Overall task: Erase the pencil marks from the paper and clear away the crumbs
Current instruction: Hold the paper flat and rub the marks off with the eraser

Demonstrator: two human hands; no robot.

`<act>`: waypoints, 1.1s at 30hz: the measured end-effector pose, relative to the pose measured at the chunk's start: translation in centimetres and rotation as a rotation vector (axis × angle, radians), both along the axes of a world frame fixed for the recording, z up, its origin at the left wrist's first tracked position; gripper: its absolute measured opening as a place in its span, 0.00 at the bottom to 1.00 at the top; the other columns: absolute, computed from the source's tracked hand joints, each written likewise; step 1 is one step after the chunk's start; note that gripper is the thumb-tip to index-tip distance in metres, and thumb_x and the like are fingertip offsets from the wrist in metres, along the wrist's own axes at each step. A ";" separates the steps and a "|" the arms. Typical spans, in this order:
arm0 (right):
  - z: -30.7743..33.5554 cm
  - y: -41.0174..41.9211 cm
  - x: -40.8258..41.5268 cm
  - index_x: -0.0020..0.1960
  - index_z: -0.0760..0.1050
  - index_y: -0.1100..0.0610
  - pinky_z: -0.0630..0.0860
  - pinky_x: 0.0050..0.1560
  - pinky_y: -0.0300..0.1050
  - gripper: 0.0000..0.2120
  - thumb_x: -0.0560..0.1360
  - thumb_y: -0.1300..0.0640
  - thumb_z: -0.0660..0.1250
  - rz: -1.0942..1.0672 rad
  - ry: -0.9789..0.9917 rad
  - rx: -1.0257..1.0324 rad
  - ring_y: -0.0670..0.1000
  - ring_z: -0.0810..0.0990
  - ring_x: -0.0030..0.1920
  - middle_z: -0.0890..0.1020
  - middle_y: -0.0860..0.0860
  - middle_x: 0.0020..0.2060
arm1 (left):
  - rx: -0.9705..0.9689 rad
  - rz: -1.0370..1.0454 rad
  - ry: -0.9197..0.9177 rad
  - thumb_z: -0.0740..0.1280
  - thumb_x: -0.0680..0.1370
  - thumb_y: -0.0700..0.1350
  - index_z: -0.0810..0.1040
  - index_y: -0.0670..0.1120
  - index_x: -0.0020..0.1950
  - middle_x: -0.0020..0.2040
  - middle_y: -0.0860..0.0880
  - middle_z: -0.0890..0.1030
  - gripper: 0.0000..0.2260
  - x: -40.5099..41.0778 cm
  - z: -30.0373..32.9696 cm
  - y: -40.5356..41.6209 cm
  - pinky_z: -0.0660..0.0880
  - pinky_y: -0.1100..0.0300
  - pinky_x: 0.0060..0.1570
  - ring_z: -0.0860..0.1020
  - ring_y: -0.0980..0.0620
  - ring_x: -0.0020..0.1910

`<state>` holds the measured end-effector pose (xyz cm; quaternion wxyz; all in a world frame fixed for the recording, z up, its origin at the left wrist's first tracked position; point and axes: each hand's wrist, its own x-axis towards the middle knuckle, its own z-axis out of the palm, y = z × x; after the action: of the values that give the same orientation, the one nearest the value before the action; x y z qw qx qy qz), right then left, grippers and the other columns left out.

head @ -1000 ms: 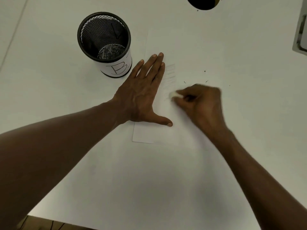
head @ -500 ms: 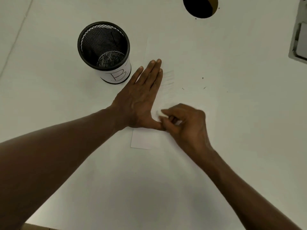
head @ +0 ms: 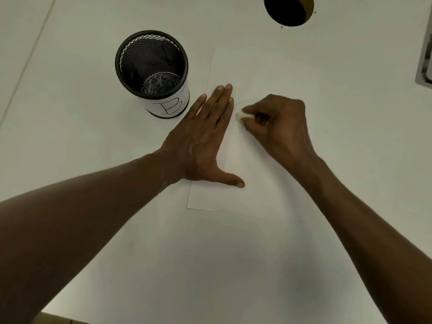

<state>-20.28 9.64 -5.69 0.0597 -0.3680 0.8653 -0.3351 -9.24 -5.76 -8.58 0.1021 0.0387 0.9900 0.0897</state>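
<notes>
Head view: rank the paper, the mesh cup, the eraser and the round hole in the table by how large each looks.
1. Paper, partly covered by both hands.
2. Mesh cup.
3. Round hole, cut off by the frame's top edge, so its rank below the cup is unsure.
4. Eraser, a small white piece pinched by the right hand.

We've got a plain white matte counter (head: 81, 160) here, with a round dark cable hole (head: 286, 10) cut near its far edge.
</notes>
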 end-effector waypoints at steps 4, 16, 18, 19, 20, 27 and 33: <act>0.5 2.9 5.7 0.46 0.85 0.61 0.77 0.37 0.46 0.05 0.70 0.63 0.75 0.151 -0.119 0.079 0.46 0.77 0.33 0.82 0.52 0.34 | 0.028 -0.005 0.022 0.48 0.62 0.87 0.43 0.34 0.82 0.83 0.37 0.40 0.68 0.1 -0.3 -0.2 0.46 0.41 0.81 0.39 0.41 0.83; 0.2 2.3 3.5 0.46 0.85 0.61 0.76 0.37 0.42 0.07 0.71 0.58 0.74 0.049 -0.162 0.035 0.47 0.77 0.33 0.82 0.53 0.33 | -0.006 -0.001 0.010 0.46 0.62 0.87 0.43 0.34 0.82 0.83 0.37 0.39 0.68 0.0 -0.3 0.0 0.45 0.42 0.81 0.38 0.41 0.83; -0.1 0.8 -0.4 0.47 0.85 0.60 0.78 0.39 0.46 0.07 0.71 0.58 0.75 -0.045 -0.109 0.011 0.48 0.79 0.34 0.84 0.53 0.36 | -0.022 0.002 0.007 0.46 0.61 0.88 0.42 0.34 0.82 0.83 0.37 0.38 0.69 0.0 -0.3 0.0 0.44 0.42 0.81 0.38 0.41 0.83; -0.2 0.4 -1.6 0.48 0.85 0.60 0.79 0.41 0.47 0.07 0.71 0.57 0.76 -0.070 -0.110 0.007 0.49 0.80 0.35 0.84 0.53 0.37 | -0.029 0.005 -0.002 0.46 0.61 0.88 0.41 0.35 0.82 0.83 0.37 0.38 0.69 0.0 -0.2 0.0 0.44 0.43 0.81 0.37 0.41 0.83; -0.5 0.5 -2.0 0.48 0.85 0.59 0.80 0.42 0.46 0.07 0.72 0.57 0.76 -0.088 -0.122 0.004 0.49 0.81 0.36 0.85 0.52 0.38 | -0.031 0.007 -0.012 0.46 0.61 0.88 0.41 0.35 0.82 0.83 0.38 0.38 0.68 0.0 -0.2 0.0 0.43 0.43 0.81 0.37 0.41 0.83; -0.1 1.3 -1.3 0.48 0.85 0.58 0.77 0.43 0.37 0.06 0.74 0.56 0.74 -0.136 -0.203 0.068 0.47 0.81 0.37 0.85 0.51 0.39 | 0.140 0.084 0.104 0.56 0.68 0.81 0.53 0.38 0.83 0.84 0.43 0.51 0.58 -0.4 0.0 0.1 0.51 0.45 0.80 0.51 0.44 0.83; 0.5 1.5 -1.4 0.48 0.85 0.57 0.75 0.41 0.31 0.06 0.73 0.55 0.76 -0.122 -0.237 0.084 0.45 0.81 0.39 0.85 0.50 0.40 | 0.059 0.101 0.087 0.54 0.67 0.83 0.53 0.43 0.83 0.85 0.47 0.49 0.58 -1.7 -0.2 0.0 0.49 0.46 0.79 0.50 0.47 0.83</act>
<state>-21.71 11.18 -5.18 0.1565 -0.2695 0.8863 -0.3426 -10.94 -5.74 -8.83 0.0532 -0.0046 0.9911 0.1221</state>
